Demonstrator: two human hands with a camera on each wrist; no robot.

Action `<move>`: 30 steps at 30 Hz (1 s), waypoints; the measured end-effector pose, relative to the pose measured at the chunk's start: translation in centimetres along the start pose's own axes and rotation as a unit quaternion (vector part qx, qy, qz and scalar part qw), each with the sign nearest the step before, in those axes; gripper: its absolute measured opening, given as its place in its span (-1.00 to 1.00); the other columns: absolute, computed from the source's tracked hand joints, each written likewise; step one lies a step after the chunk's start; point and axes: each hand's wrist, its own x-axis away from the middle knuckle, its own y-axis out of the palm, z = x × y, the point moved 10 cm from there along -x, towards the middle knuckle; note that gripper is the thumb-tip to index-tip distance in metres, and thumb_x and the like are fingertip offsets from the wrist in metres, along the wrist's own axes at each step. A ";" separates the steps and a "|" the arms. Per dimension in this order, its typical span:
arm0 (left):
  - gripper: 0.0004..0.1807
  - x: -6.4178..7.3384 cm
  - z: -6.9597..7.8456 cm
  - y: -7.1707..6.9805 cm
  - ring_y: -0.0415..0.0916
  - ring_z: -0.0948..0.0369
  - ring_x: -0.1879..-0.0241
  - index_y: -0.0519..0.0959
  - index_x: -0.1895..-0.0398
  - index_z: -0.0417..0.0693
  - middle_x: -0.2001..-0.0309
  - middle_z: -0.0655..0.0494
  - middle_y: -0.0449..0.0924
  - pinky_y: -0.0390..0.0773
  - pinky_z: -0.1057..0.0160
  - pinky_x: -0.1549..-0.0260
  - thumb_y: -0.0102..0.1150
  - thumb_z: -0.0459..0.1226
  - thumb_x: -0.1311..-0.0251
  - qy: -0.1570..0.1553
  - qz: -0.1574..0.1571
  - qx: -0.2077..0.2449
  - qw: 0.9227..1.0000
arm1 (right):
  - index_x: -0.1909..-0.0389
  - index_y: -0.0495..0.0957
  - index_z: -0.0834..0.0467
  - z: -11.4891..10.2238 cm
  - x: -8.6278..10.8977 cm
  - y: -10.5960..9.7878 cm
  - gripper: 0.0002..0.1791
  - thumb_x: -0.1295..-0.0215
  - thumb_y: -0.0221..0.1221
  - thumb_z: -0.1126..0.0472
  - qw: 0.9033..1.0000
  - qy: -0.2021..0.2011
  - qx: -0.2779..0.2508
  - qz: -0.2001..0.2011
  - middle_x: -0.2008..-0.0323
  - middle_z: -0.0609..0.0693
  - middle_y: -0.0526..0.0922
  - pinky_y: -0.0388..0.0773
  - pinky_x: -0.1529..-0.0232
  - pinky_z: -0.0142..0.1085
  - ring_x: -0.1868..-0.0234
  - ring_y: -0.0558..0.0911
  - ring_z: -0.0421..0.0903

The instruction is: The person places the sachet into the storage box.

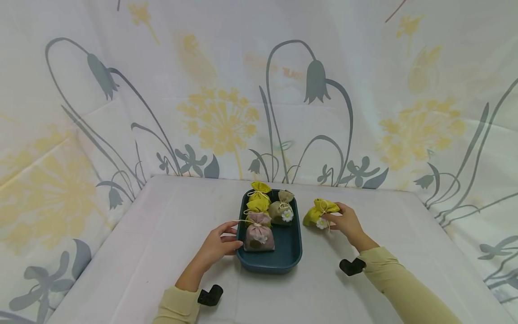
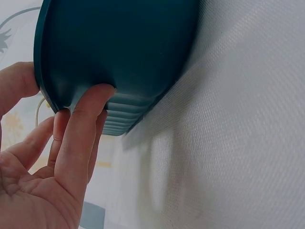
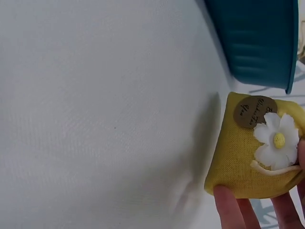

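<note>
At the left side of a dark blue plastic bin (image 1: 288,254), my left hand (image 1: 218,245) holds the rim. In the left wrist view its fingers (image 2: 86,129) lie against the bin's outer wall. My right hand (image 1: 347,222) grips a yellow drawstring pouch (image 1: 313,215), just right of the bin. That pouch carries a white flower (image 3: 278,140) and a round brown tag (image 3: 254,111), seen in the right wrist view. Inside the bin, a pinkish pouch (image 1: 259,238) stands in front of yellow pouch fabric (image 1: 259,204), with a tan pouch (image 1: 279,211) beside them.
The bin stands on a table with a white cloth (image 1: 182,211). Behind the table hangs a white curtain (image 1: 243,67) printed with grey and yellow flowers. Each wrist carries a black mount (image 1: 210,295) by the sleeve.
</note>
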 end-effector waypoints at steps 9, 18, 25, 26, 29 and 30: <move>-0.34 -0.2 -0.3 0.0 0.51 0.08 0.07 0.29 -0.30 -0.13 0.01 -0.11 0.36 0.64 0.14 0.31 0.27 -0.38 -0.09 -0.002 -0.002 -0.003 1.000 | -0.14 0.33 0.40 -2.3 1.2 -0.7 -0.45 -0.22 0.22 0.19 1.000 -0.020 0.001 -0.002 -0.07 0.35 0.41 0.64 0.33 -0.23 0.11 0.56 0.00; -0.35 -0.3 -0.2 0.0 0.51 0.06 0.06 0.29 -0.30 -0.15 0.00 -0.16 0.36 0.64 0.14 0.32 0.27 -0.39 -0.10 0.003 0.000 -0.004 1.000 | -0.15 0.33 0.38 -4.7 2.1 -1.2 -0.42 -0.22 0.23 0.14 0.999 -0.031 0.013 -0.004 -0.07 0.35 0.41 0.64 0.33 -0.23 0.06 0.54 0.09; -0.33 -0.2 -0.2 0.0 0.52 0.07 0.07 0.28 -0.31 -0.16 -0.01 -0.15 0.35 0.64 0.15 0.32 0.27 -0.39 -0.09 0.000 -0.001 -0.008 1.000 | -0.15 0.33 0.39 -6.5 2.6 -0.6 -0.42 -0.22 0.23 0.14 0.999 -0.033 0.011 -0.011 -0.02 0.33 0.44 0.64 0.36 -0.21 0.17 0.59 0.01; -0.33 -0.1 -0.2 0.0 0.52 0.07 0.06 0.27 -0.31 -0.16 -0.01 -0.15 0.35 0.64 0.15 0.33 0.27 -0.39 -0.09 0.001 -0.001 -0.008 1.000 | -0.15 0.32 0.38 -6.8 2.7 -0.5 -0.42 -0.22 0.23 0.14 0.999 -0.033 0.011 -0.014 -0.01 0.33 0.44 0.64 0.37 -0.21 0.19 0.60 0.01; -0.33 -0.1 -0.1 0.0 0.52 0.05 0.06 0.28 -0.31 -0.17 -0.01 -0.16 0.35 0.64 0.14 0.33 0.26 -0.40 -0.10 0.004 -0.001 -0.006 1.000 | -0.15 0.32 0.38 -7.4 2.8 0.1 -0.44 -0.23 0.22 0.16 0.999 -0.037 0.011 -0.023 0.01 0.32 0.45 0.64 0.38 -0.19 0.21 0.61 0.01; -0.33 -0.1 -0.1 0.0 0.51 0.05 0.06 0.28 -0.31 -0.16 -0.02 -0.17 0.36 0.64 0.14 0.33 0.26 -0.40 -0.09 0.004 -0.001 -0.004 1.000 | -0.14 0.33 0.38 -7.5 2.8 0.4 -0.44 -0.23 0.22 0.16 0.999 -0.038 0.011 -0.027 0.03 0.31 0.46 0.64 0.38 -0.19 0.21 0.61 0.02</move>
